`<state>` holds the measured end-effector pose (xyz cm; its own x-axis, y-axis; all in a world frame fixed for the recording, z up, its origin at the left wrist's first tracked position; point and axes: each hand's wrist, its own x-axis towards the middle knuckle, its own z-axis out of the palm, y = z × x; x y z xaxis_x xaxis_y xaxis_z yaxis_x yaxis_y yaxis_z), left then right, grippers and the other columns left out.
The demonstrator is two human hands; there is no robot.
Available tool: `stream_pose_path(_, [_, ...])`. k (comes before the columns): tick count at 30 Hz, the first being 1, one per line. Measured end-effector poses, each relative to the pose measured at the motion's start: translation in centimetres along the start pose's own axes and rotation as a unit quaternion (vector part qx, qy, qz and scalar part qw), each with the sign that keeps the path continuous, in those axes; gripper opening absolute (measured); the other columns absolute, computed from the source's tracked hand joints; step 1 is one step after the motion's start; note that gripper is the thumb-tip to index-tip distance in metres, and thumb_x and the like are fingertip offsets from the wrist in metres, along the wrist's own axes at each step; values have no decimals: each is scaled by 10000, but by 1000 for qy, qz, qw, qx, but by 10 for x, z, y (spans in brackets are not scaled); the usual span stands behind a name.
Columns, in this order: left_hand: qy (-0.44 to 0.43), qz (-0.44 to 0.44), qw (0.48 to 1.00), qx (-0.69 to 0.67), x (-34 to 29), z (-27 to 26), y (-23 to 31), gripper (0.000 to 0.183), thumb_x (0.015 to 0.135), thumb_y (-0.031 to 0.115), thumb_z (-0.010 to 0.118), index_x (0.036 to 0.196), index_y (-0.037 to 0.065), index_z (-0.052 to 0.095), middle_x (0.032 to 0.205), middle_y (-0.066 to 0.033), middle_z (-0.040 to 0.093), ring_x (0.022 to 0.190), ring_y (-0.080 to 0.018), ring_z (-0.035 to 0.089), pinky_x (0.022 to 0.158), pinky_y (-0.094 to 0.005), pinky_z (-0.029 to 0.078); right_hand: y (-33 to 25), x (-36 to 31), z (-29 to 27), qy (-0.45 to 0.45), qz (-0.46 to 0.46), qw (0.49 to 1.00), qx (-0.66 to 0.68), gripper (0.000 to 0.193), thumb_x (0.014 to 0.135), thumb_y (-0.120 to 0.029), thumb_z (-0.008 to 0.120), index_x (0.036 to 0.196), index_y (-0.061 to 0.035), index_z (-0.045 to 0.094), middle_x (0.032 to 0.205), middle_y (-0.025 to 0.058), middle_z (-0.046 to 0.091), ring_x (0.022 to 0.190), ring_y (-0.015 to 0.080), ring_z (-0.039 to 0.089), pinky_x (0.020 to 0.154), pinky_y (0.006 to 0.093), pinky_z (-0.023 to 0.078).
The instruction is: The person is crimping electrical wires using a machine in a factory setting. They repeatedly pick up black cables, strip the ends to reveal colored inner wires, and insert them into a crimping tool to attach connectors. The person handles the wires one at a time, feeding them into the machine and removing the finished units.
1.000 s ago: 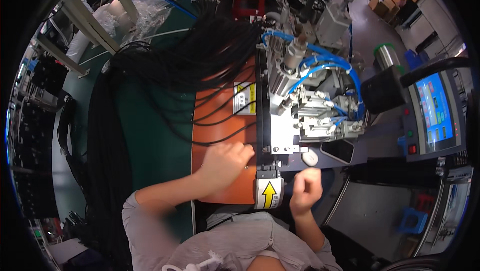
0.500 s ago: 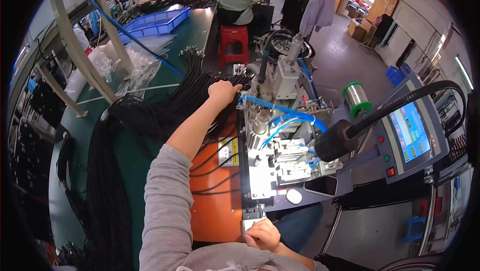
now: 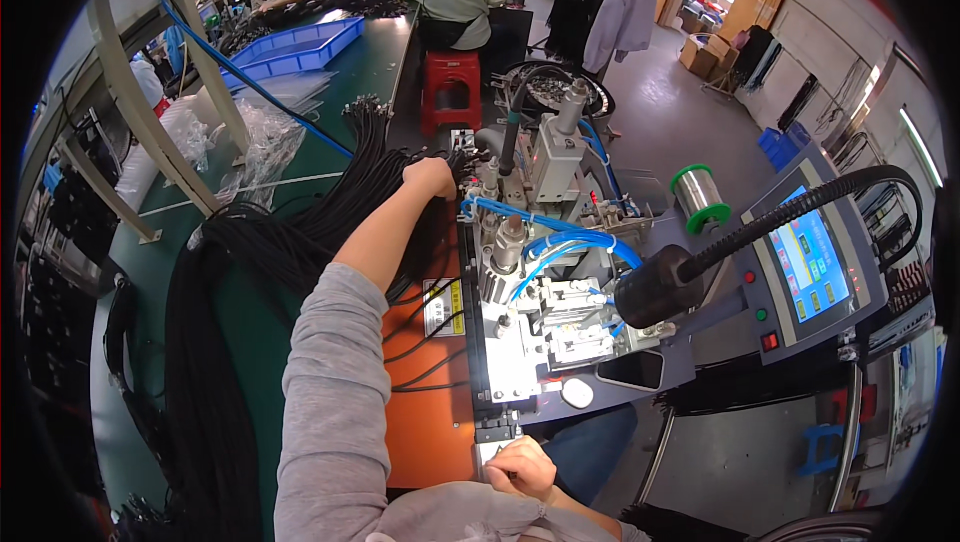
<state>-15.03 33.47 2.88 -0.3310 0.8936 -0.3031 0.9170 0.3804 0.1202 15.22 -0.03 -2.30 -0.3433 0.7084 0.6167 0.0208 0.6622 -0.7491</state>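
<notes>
My left hand [image 3: 430, 179] reaches forward to the far end of a thick bundle of black cables [image 3: 290, 239]. Its fingers are curled in at the bundle's right side, beside the cable ends, and what they pinch is hidden. Close to my body, my right hand [image 3: 522, 467] is closed at the near end of the machine's rail, and anything inside it is out of sight. A brightly lit bench machine [image 3: 575, 317] with blue air hoses stands right of the orange plate [image 3: 430, 442]. Several single cables cross that plate toward the machine.
A black lamp [image 3: 655, 287] on a bent neck hangs over the machine. To the right are a solder wire spool [image 3: 700, 197] and a control screen [image 3: 815, 257]. A phone [image 3: 632, 370] lies near a white oval object [image 3: 577, 393]. Ahead, a person sits on a red stool [image 3: 450, 92].
The whole view has shifted slightly left. My left hand remains by the cable ends, its fingers turned a little more out of sight. My right hand stays closed in the same place.
</notes>
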Motion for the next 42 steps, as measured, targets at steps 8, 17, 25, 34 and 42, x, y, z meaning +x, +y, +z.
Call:
stream_pose_path(8, [37, 111, 636, -763, -67, 3, -73, 183, 861, 200, 587, 874, 20, 616, 833, -135, 668, 647, -138, 564, 589, -289, 498, 1, 5, 8, -17, -43, 999, -9, 134, 670, 19, 704, 775, -27, 636, 645, 57, 593, 563, 192, 554, 549, 290, 441])
stream_pose_path(17, [272, 200, 553, -762, -207, -2, -68, 534, 1012, 436, 303, 766, 11, 512, 534, -17, 449, 470, -102, 426, 453, -237, 343, -6, 3, 6, -84, -3, 994, -69, 175, 661, 4, 728, 792, -58, 630, 668, 30, 605, 571, 189, 563, 574, 298, 445])
stream_pose_path(25, [309, 271, 533, -739, -242, 10, -78, 538, 1016, 426, 227, 720, 35, 448, 537, -20, 456, 463, -95, 438, 437, -229, 343, 3, -1, 1, -130, -1, 990, -52, 120, 700, -4, 702, 785, -43, 627, 620, 34, 598, 541, 179, 561, 566, 290, 437])
stream_pose_path(34, [265, 313, 550, -727, -248, 13, -84, 600, 1003, 478, 181, 705, 31, 450, 511, -31, 448, 434, -87, 427, 409, -227, 307, 4, -4, -9, -190, 17, 979, -73, 111, 699, -8, 700, 776, -42, 628, 607, 39, 602, 530, 181, 571, 565, 292, 447])
stream_pose_path(42, [251, 330, 536, -736, -250, 11, -96, 590, 984, 523, 235, 751, 24, 446, 547, -29, 435, 424, -92, 422, 399, -230, 320, -10, 8, 13, -127, -1, 989, -82, 111, 668, 11, 700, 743, -43, 638, 598, 40, 606, 529, 184, 588, 553, 289, 445])
